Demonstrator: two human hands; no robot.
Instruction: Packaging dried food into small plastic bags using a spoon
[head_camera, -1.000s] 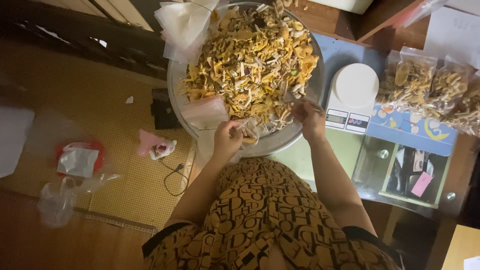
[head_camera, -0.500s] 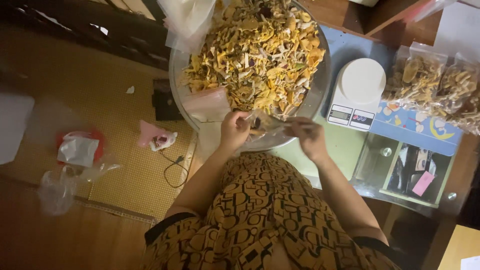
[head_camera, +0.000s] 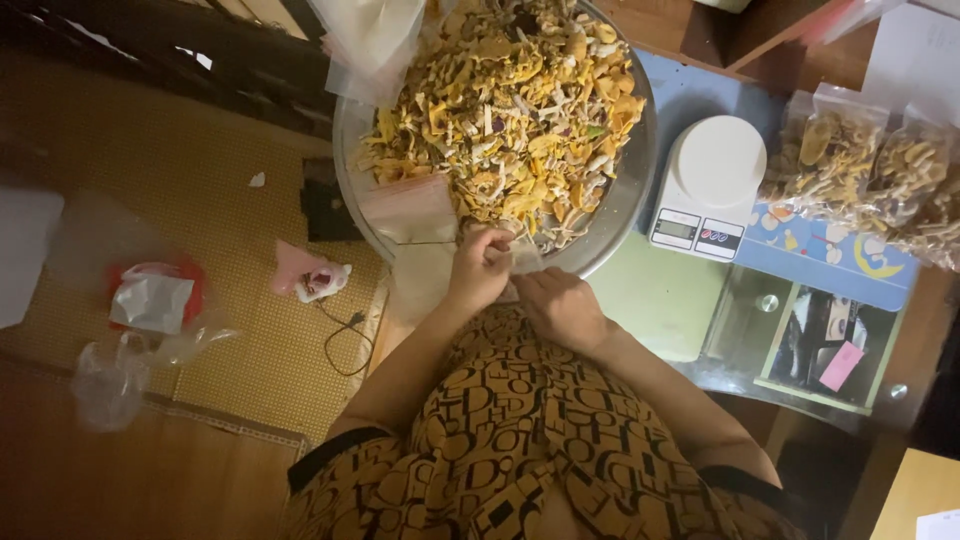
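A big round metal basin (head_camera: 628, 190) heaped with yellow and white dried snack pieces (head_camera: 510, 110) stands in front of me. At its near rim my left hand (head_camera: 480, 265) pinches the top edge of a clear plastic bag (head_camera: 420, 225) that lies partly in the basin and hangs over its rim. Just right of it, my right hand (head_camera: 562, 305) rests below the rim with fingers curled on the same bag's edge. Whether any snack is in the bag cannot be seen.
A small white kitchen scale (head_camera: 705, 185) sits right of the basin. Filled clear bags of snacks (head_camera: 870, 175) lie further right on the glass tabletop (head_camera: 740, 330). Empty clear bags (head_camera: 365, 35) hang over the basin's far-left rim. Crumpled plastic bags (head_camera: 150, 300) and a cable litter the mat floor.
My right hand has come out of the basin and down to the near rim beside my left hand. Both hands now meet at the clear bag's edge.
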